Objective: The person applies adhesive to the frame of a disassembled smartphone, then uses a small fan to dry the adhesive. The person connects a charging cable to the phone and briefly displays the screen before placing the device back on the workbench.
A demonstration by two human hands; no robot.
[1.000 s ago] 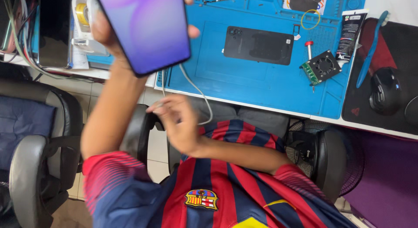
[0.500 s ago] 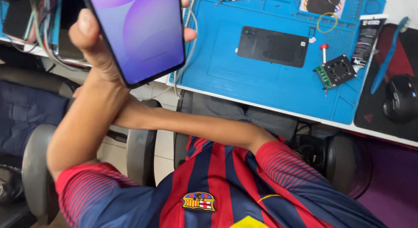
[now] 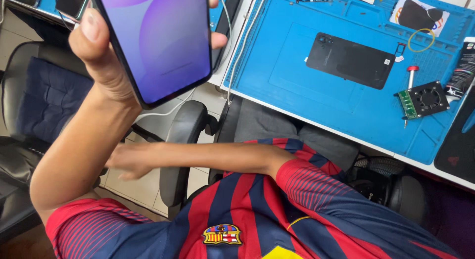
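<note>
A phone-repair workbench is shown. Beyond the raised hand (image 3: 106,56), a white desk is covered by a blue compartmented repair mat (image 3: 307,86), on which a detached black phone back cover (image 3: 350,59), a small green circuit board with fan (image 3: 424,99) and a red-capped tool (image 3: 411,75) are laid. Further phones (image 3: 71,2) and cables are seen behind the hand; black office chairs (image 3: 185,140) are placed beneath it.

The person wears a short-sleeved jersey (image 3: 257,209) in red and dark blue vertical stripes, with a crest badge (image 3: 221,235) on the chest; both forearms are bare.
</note>
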